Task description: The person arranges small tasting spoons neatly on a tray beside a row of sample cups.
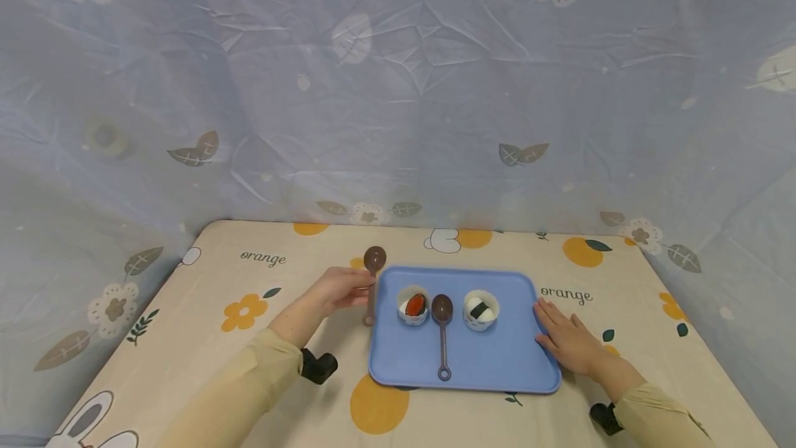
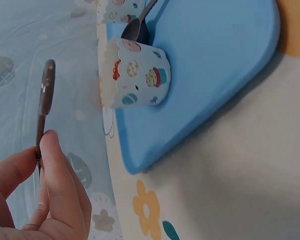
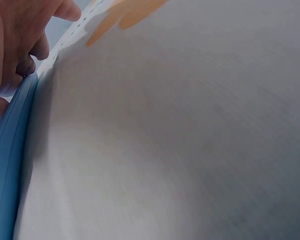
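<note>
Beside the left edge of a blue tray (image 1: 510, 361), my left hand (image 1: 338, 289) pinches a brown spoon (image 1: 374, 258) by its handle, bowl end up. The left wrist view shows that spoon (image 2: 47, 90) between thumb and fingers, apart from the tray. A second brown spoon (image 1: 442, 308) lies on the tray between two patterned paper cups. The left cup (image 1: 409, 319) holds a white piece with an orange-red top (image 1: 415, 305); the right cup (image 1: 476, 325) holds white pieces with a dark band (image 1: 478, 310). My right hand (image 1: 569, 341) rests on the tray's right rim, fingers extended.
The tray sits on a cream tablecloth (image 1: 298, 413) printed with oranges and flowers. Behind it hangs a grey-blue patterned curtain (image 1: 398, 123). A dark wrist device (image 1: 319, 367) shows below the left sleeve, another (image 1: 605, 419) beside the right one.
</note>
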